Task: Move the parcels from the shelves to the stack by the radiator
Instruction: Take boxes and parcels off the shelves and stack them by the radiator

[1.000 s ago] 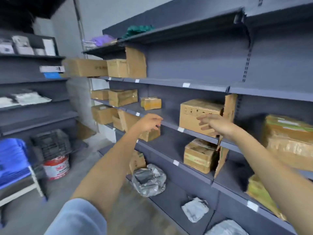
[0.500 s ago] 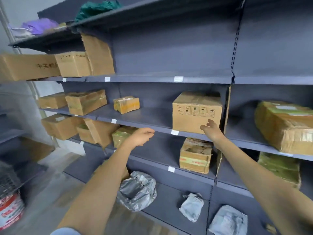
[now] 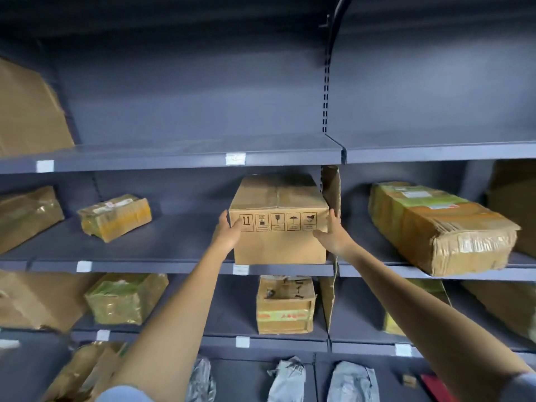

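- Both hands bracket one parcel: the left hand (image 3: pixel 229 232) lies flat against the left side of the cardboard box (image 3: pixel 280 220), thumb across the front corner, and the right hand (image 3: pixel 333 233) mirrors it on the right side, fingers straight and pressing.
- Neither hand curls round anything; the palms squeeze inward from opposite sides.
- The box sits on the middle shelf (image 3: pixel 179 266), its front face with the handling symbols flush with the shelf lip, its long axis running away from the person into the bay.
- On its right, the box stands just beside a cardboard divider (image 3: pixel 332 187), so the right hand has little room.
- Judged from this, the coming move is a straight pull toward the body along that long axis, both hands equally near.
- A long taped parcel (image 3: pixel 441 224) lies well apart in the next bay.
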`<state>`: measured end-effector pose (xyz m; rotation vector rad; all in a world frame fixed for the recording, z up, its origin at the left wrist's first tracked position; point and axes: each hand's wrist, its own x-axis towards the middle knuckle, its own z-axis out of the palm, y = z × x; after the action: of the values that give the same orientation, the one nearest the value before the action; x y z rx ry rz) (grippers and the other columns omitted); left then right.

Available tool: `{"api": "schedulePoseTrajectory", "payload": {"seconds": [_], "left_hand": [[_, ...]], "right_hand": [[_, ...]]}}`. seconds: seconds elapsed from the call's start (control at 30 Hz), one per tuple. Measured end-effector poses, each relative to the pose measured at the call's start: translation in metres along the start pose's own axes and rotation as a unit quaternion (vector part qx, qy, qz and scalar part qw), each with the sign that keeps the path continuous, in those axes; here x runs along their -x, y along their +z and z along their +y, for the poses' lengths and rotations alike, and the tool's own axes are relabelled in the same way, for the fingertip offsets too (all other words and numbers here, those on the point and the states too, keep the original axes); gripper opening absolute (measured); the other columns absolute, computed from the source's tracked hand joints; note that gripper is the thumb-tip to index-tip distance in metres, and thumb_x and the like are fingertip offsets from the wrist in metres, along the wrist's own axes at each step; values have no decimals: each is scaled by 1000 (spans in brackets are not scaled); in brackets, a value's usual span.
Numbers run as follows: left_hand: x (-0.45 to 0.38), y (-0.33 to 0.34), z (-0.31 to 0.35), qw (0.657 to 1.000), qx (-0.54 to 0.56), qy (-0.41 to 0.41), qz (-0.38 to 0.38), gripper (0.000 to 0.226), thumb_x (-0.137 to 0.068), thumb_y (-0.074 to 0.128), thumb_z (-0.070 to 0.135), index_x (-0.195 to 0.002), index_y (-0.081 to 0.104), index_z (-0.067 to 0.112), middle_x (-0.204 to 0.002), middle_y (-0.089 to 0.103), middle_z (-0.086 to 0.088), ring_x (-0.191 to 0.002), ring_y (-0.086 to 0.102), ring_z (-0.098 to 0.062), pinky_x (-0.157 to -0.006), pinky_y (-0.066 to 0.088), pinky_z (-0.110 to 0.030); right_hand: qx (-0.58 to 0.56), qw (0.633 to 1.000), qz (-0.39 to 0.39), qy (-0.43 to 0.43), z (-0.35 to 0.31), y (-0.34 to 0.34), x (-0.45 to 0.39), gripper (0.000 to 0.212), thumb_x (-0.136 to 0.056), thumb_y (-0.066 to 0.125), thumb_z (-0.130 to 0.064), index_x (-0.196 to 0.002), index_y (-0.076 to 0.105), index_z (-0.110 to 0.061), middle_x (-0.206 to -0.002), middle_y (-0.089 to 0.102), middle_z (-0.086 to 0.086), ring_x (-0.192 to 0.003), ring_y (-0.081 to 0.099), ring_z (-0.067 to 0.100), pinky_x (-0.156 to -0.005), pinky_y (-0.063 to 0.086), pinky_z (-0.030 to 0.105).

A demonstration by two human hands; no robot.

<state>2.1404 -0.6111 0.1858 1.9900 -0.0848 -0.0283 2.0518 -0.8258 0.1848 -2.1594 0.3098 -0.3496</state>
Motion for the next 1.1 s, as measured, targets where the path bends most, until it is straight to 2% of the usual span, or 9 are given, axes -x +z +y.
{"api": "schedulePoseTrajectory", "payload": {"seconds": [0.1,0.17,0.27,0.37,0.5,0.6,0.73,0.9,1.1], "left_hand": [[-19,5,-7,999,23,-17,-27,53,-98,37,39,-146,23,21,-145,41,-5,-132,40,-27,-106,34,-39],[-29,5,-9,998,47,-27,-35,51,-97,36,42,-142,29,19,-144,43,-4,-130,41,-27,-105,35,-40],[-32,1,-9,999,25,-18,20,53,-97,29,46,-136,39,11,-140,47,-11,-127,44,-30,-103,35,-39],[-26,-19,-19,993,-57,0,100,60,-99,18,50,-127,50,8,-132,54,-14,-122,49,-32,-97,37,-38],[-32,-52,-42,993,5,24,116,55,-97,24,54,-80,56,12,-97,62,-10,-100,57,-30,-89,42,-38],[-39,-64,-42,995,94,24,-18,38,-92,42,54,-79,54,21,-98,61,-7,-95,58,-26,-82,43,-36],[-38,-76,-47,945,151,-65,-283,43,-89,56,40,-128,51,22,-118,64,-6,-100,60,-24,-75,51,-37],[-36,-88,-70,914,83,-46,-393,74,-81,71,18,-141,30,36,-105,66,-5,-73,68,-17,-65,57,-37],[31,-58,-115,918,39,-49,-393,34,-88,64,21,-120,57,16,-106,68,-2,-99,62,-18,-77,54,-36]], "right_hand": [[-33,999,27,20,0,13,-10,57,-92,51,-14,-142,25,-2,-152,24,13,-143,13,25,-107,14,20],[-69,995,64,37,0,20,-14,53,-92,53,-27,-138,34,-8,-150,32,9,-141,24,26,-112,21,32],[-89,983,149,54,-7,27,-12,36,-91,50,-33,-112,56,-5,-112,61,13,-104,56,25,-92,44,41],[-125,954,260,79,-7,29,-6,36,-92,43,-36,-92,63,-7,-89,61,10,-85,55,24,-84,47,39],[-257,927,246,120,-7,27,4,40,-94,39,-41,-72,54,-12,-76,53,9,-62,46,16,-55,35,29],[-309,931,148,126,-19,30,19,24,-96,43,-36,-103,52,-15,-79,54,3,-63,50,13,-53,37,24],[-336,935,44,105,-17,32,37,42,-96,36,-9,-133,41,-26,-97,59,-2,-76,57,11,-55,51,17],[-268,952,51,140,3,43,68,52,-92,48,-10,-138,32,-29,-103,54,0,-102,51,17,-88,43,31],[-267,954,44,130,37,77,102,41,-80,67,0,-116,51,-13,-91,67,2,-69,68,7,-58,56,21]]}}
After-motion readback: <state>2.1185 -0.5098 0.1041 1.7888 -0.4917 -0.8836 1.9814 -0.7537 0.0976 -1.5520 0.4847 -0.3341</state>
